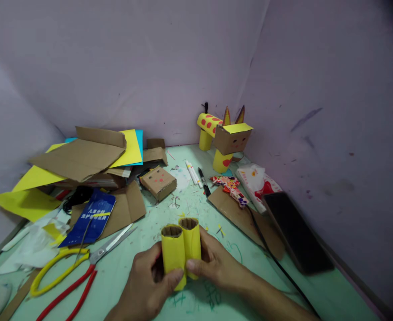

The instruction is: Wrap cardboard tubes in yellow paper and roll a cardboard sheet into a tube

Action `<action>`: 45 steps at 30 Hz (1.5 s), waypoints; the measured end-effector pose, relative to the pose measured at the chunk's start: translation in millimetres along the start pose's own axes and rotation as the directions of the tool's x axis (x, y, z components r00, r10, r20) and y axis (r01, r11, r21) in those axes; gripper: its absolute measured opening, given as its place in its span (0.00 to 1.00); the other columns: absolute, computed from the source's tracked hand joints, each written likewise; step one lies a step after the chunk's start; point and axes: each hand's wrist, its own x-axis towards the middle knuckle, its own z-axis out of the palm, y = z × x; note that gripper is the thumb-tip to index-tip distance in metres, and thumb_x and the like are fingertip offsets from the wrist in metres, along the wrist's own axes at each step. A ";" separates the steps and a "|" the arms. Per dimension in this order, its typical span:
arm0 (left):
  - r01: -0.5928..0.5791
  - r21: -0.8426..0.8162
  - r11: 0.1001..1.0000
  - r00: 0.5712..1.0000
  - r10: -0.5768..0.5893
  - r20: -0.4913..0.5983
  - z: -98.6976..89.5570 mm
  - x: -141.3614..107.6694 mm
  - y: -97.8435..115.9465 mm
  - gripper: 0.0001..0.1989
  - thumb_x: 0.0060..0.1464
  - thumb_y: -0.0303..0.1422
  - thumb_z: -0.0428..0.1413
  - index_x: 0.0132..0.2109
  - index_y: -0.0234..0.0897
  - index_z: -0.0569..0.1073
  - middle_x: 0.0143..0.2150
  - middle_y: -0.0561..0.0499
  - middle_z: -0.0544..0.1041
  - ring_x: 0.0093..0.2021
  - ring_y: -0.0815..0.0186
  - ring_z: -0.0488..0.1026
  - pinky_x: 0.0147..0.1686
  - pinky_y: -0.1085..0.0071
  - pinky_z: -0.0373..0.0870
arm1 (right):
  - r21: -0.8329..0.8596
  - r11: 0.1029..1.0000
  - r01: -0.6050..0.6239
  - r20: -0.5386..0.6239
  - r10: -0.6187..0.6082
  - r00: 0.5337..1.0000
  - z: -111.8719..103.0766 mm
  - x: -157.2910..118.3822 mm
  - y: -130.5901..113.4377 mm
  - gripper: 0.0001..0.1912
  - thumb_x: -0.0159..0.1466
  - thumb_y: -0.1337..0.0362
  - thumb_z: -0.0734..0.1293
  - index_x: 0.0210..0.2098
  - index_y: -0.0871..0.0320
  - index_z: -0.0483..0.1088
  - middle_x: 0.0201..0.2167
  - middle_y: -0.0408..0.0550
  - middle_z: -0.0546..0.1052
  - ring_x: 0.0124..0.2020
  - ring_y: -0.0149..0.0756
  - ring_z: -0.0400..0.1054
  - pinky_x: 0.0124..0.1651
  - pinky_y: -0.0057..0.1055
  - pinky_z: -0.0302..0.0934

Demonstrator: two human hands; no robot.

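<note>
Yellow and upright, the left tube (173, 258) and the right tube (192, 243) touch side by side over the near middle of the worktop (149, 223); whether their bases rest on it I cannot tell. Brown cardboard shows inside both open tops. The grip of the left hand (146, 278) is curled around the left tube, thumb across its near side; the grip of the right hand (214, 263) clasps the right tube. Scissors (97, 255) lie at left, near a blue packet (85, 227). Farther off sits a small cardboard box (161, 182). At far right stands a spotted animal figure (233, 141), with a dark phone (296, 232) nearer.
</note>
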 end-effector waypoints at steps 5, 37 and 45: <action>-0.005 0.065 0.998 1.000 0.004 0.015 -3.0 1.4 -3.7 0.18 0.52 0.46 0.54 0.40 0.34 0.69 0.32 0.49 0.74 0.29 0.66 0.69 0.27 0.73 0.67 | -0.107 0.994 0.031 -0.030 -0.035 0.999 -3.4 0.7 0.6 0.28 0.56 0.52 0.70 0.51 0.56 0.61 0.46 0.51 0.69 0.46 0.42 0.64 0.49 0.38 0.59; -0.059 -0.180 0.982 0.947 -0.002 -0.322 3.2 5.3 -47.5 0.37 0.50 0.34 0.51 0.65 0.39 0.44 0.59 0.39 0.63 0.27 0.73 0.66 0.30 0.70 0.67 | -0.045 0.917 -0.397 -0.623 0.285 0.728 -19.0 64.2 -30.4 0.15 0.49 0.62 0.74 0.33 0.61 0.69 0.24 0.47 0.76 0.22 0.34 0.69 0.24 0.28 0.61; -0.020 -0.047 0.999 0.868 -0.006 -0.497 -1.0 5.2 -34.8 0.27 0.56 0.43 0.46 0.61 0.38 0.55 0.50 0.46 0.68 0.26 0.73 0.66 0.30 0.71 0.67 | 0.089 0.965 -0.246 -0.584 0.251 0.772 -23.1 35.2 -45.9 0.15 0.54 0.60 0.72 0.38 0.59 0.70 0.28 0.44 0.76 0.28 0.33 0.71 0.32 0.28 0.65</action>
